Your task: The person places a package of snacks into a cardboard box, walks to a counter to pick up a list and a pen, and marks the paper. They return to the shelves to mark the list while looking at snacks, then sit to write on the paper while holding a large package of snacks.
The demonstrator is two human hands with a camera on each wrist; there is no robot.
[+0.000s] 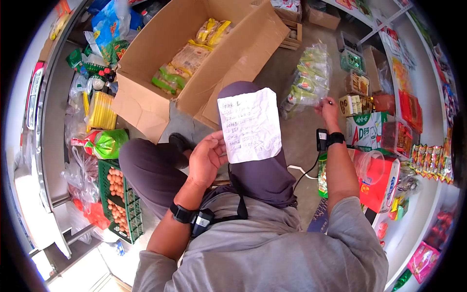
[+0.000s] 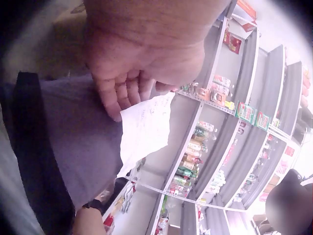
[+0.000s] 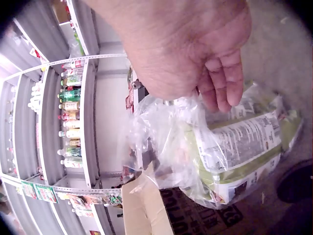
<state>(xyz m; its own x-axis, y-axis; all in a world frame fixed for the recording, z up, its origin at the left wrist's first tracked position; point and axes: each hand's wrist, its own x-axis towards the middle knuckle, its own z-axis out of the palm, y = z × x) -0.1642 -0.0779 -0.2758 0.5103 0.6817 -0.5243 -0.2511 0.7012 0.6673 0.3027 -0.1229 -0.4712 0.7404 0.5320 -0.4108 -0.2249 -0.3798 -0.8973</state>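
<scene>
My left hand (image 1: 208, 155) pinches the lower left edge of a creased white sheet of paper (image 1: 250, 127) with handwritten lines, held over my knee. In the left wrist view, the fingers curl behind the sheet (image 2: 145, 129). Out to the right, my right hand (image 1: 329, 113) grips the gathered neck of a clear plastic bag (image 1: 311, 73) of several green-and-white packets. The right wrist view shows the bag (image 3: 234, 147) hanging below the curled fingers, with printed labels through the film. A small dark tip pokes out by the right hand's fingers.
An open cardboard box (image 1: 146, 53) with yellow packets stands ahead. On the left are a green crate (image 1: 103, 182) of eggs and bagged goods. A red box (image 1: 379, 180), a white-and-green carton (image 1: 367, 129) and stocked shelves line the right. Another person (image 2: 288, 203) appears in the left wrist view.
</scene>
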